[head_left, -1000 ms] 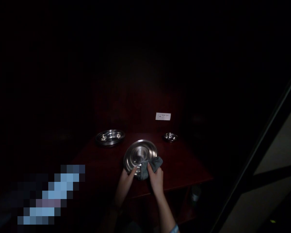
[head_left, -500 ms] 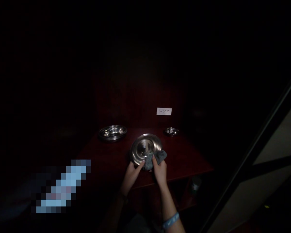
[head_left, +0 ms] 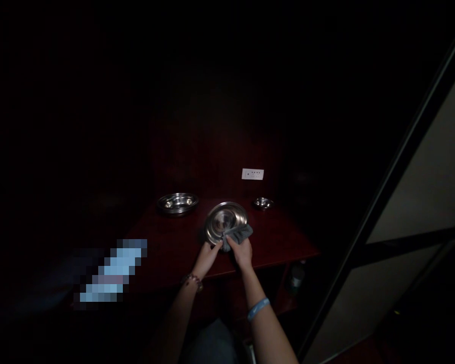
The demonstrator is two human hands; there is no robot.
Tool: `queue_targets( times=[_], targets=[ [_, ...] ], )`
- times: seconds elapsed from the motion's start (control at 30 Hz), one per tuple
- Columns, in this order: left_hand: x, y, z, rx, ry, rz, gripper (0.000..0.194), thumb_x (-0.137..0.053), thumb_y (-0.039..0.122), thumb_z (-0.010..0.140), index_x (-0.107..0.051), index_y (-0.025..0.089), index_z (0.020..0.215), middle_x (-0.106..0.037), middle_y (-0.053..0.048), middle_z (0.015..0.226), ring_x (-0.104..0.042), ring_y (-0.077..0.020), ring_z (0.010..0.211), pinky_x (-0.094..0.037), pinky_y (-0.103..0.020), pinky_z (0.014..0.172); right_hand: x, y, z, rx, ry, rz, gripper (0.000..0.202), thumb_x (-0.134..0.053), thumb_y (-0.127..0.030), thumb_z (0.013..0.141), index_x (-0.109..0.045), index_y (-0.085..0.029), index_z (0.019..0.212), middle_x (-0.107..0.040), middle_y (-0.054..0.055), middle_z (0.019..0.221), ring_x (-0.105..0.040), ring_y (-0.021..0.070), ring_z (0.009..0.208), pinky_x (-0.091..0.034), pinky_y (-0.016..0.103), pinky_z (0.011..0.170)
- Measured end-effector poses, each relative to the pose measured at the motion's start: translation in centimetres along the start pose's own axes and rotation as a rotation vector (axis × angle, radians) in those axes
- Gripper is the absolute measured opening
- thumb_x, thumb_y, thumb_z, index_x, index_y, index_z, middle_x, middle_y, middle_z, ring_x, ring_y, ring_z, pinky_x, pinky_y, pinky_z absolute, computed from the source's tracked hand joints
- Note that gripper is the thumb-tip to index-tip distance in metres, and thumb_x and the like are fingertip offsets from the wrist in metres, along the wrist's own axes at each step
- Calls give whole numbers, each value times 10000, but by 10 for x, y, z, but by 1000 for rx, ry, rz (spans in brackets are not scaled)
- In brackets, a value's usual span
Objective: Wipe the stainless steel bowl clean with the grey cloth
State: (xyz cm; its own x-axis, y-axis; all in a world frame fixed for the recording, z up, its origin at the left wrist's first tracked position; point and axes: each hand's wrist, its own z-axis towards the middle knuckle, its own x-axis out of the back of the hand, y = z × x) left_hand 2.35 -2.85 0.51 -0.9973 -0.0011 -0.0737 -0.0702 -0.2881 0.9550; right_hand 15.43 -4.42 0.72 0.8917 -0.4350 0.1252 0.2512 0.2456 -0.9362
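A shiny round steel plate (head_left: 224, 218) is tilted up over the dark red table, its inner face toward me. My left hand (head_left: 208, 257) grips its near left rim, thumb on top and the other fingers hidden beneath. My right hand (head_left: 241, 252) is closed on a grey cloth (head_left: 239, 234), with the thumb pressing it against the plate's near right rim. Part of the cloth sticks out to the right. Behind and to the left stand stacked steel dishes (head_left: 177, 203), and at the back right sits a small steel bowl (head_left: 263, 203).
The red table (head_left: 276, 237) has its front edge just below my hands. A white socket plate (head_left: 253, 174) is on the back wall. Under the table at right stands a container (head_left: 297, 277). A dark-framed panel (head_left: 405, 182) rises at right; a pixelated bright patch lies at left.
My right hand and the cloth have shifted slightly left along the plate's rim. The whole view has moved a little, showing more of my forearms. Both hands keep their hold.
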Motion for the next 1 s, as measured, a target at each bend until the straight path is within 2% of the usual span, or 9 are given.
queue_targets(
  times=[0.1, 0.17, 0.57, 0.8, 1.0],
  targets=[
    [1, -5, 3, -29, -6, 3, 417, -690, 305, 701, -658, 152, 1087, -663, -121, 1231, -591, -253, 1182, -379, -393, 1078, -2, 1, 0, -79, 60, -60, 401, -725, -469, 686, -705, -251, 1023, -746, 55, 1010, -694, 254, 970, -521, 348, 871],
    [2, -8, 5, -34, -14, 18, 415, -687, 303, 699, -660, 146, 1082, -662, -129, 1229, -584, -257, 1192, -371, -399, 1082, -3, 2, 1, -80, 69, -43, 425, -729, -459, 687, -696, -237, 1048, -742, 67, 1030, -694, 249, 977, -516, 335, 874],
    [-1, -7, 7, -47, 27, 34, 373, -698, 290, 685, -660, 151, 1028, -707, -104, 1132, -616, -250, 1128, -410, -403, 1046, -1, 12, 6, 31, 63, 59, 373, -668, -393, 754, -679, -201, 1073, -731, 75, 1083, -688, 216, 1011, -512, 298, 895],
    [-1, 0, 5, -74, 20, 68, 390, -524, 388, 850, -643, 119, 1105, -684, -133, 1183, -593, -241, 1177, -408, -360, 1046, -1, 13, 5, 80, 101, 73, 347, -651, -379, 768, -682, -169, 1043, -729, 96, 1077, -687, 233, 1002, -507, 325, 908],
    [1, -3, 6, -63, 56, 100, 350, -554, 364, 807, -668, 114, 1024, -712, -133, 1108, -643, -258, 1084, -457, -369, 988, -2, 15, 12, 71, 139, 122, 325, -625, -382, 782, -687, -170, 1020, -739, 91, 1043, -695, 230, 966, -521, 318, 880]
  ],
)
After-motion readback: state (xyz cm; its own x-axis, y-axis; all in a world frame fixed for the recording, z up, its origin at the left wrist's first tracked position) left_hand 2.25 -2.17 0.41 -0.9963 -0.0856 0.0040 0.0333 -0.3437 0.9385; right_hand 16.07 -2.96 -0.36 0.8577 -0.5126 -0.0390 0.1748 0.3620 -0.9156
